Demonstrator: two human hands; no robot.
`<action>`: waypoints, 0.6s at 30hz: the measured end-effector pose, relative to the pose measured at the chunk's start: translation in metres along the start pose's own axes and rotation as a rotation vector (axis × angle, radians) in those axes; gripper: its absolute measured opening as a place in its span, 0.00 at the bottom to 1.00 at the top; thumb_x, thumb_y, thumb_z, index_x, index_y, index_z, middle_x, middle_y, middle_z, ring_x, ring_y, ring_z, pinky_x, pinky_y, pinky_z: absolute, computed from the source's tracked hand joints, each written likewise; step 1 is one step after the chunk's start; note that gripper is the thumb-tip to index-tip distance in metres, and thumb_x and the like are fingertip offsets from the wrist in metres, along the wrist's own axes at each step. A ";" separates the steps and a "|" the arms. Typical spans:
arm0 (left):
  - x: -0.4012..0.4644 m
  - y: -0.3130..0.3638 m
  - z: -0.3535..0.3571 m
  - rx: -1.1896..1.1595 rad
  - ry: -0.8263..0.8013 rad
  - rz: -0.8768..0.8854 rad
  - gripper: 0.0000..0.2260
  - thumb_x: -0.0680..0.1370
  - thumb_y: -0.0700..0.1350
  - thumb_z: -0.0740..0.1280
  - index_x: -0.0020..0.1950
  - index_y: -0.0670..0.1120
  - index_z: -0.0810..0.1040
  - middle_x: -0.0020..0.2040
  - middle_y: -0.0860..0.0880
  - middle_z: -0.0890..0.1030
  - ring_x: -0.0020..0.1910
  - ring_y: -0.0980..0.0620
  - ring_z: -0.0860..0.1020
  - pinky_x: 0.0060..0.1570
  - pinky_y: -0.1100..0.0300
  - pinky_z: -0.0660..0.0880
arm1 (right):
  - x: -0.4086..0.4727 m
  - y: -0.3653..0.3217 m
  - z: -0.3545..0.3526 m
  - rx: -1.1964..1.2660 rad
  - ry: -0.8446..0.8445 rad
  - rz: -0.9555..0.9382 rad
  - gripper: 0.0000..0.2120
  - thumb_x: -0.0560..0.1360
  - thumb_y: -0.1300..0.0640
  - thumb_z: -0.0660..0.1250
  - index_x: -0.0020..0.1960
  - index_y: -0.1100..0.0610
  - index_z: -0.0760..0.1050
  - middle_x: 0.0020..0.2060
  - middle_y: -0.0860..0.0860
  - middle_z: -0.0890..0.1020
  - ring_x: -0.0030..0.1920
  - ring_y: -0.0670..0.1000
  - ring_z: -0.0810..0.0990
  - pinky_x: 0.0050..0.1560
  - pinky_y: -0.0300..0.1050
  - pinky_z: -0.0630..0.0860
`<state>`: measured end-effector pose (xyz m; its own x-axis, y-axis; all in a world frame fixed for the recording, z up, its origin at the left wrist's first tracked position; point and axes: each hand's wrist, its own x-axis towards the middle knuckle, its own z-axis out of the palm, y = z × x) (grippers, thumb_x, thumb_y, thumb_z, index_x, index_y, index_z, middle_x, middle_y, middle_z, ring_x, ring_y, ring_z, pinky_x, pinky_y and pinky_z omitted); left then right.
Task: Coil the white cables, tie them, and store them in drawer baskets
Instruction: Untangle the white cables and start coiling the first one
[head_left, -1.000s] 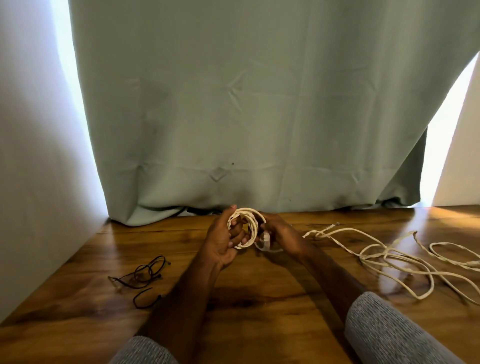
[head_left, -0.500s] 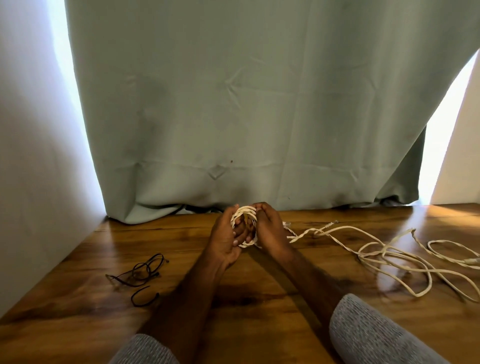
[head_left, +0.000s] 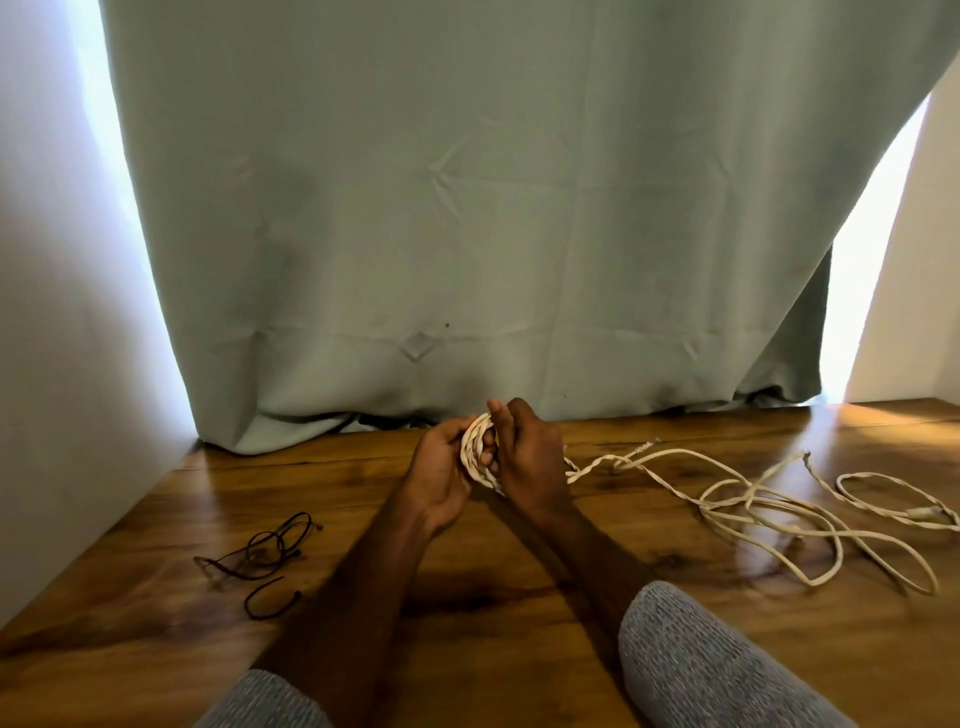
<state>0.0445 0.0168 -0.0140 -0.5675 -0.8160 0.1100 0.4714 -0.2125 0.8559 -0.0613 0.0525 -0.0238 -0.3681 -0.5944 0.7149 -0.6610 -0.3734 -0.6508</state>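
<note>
Left hand (head_left: 441, 470) palm-up, fingers curled round white cable coil (head_left: 477, 452); right hand (head_left: 527, 457) fingers gripping coil's right side

Cable coil (head_left: 475, 452): off-white, twisted pattern. Loose cable (head_left: 769, 509): same off-white. Thin cords (head_left: 260, 556): black. Counter (head_left: 519, 649): warm brown wood, dark grain streaks. Curtain (head_left: 467, 208): pale grey-green, plain. Sleeves (head_left: 701, 670): heathered grey knit. Walls (head_left: 52, 312): white.
</note>
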 end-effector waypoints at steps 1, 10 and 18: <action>0.000 0.002 -0.001 0.023 0.006 -0.013 0.21 0.81 0.47 0.57 0.33 0.41 0.80 0.26 0.47 0.76 0.24 0.52 0.74 0.28 0.60 0.73 | 0.000 0.002 0.001 0.012 -0.004 -0.003 0.21 0.82 0.39 0.56 0.43 0.55 0.74 0.28 0.46 0.78 0.28 0.44 0.79 0.30 0.39 0.75; -0.009 -0.029 0.034 0.091 0.470 0.181 0.21 0.76 0.63 0.67 0.39 0.46 0.83 0.34 0.48 0.78 0.32 0.52 0.75 0.33 0.58 0.69 | -0.008 0.004 -0.002 0.157 -0.048 -0.045 0.17 0.84 0.45 0.58 0.42 0.52 0.76 0.30 0.48 0.80 0.30 0.46 0.80 0.29 0.47 0.75; -0.042 0.006 -0.004 0.220 0.663 0.243 0.12 0.78 0.41 0.65 0.35 0.39 0.78 0.32 0.41 0.77 0.31 0.46 0.75 0.31 0.58 0.70 | -0.027 -0.022 0.020 0.430 -0.190 0.002 0.13 0.83 0.50 0.64 0.40 0.46 0.80 0.36 0.46 0.82 0.40 0.47 0.81 0.41 0.47 0.75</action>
<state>0.0737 0.0475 -0.0150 0.0955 -0.9946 0.0408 0.3464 0.0717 0.9354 -0.0235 0.0623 -0.0344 -0.2165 -0.7006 0.6800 -0.3147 -0.6092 -0.7279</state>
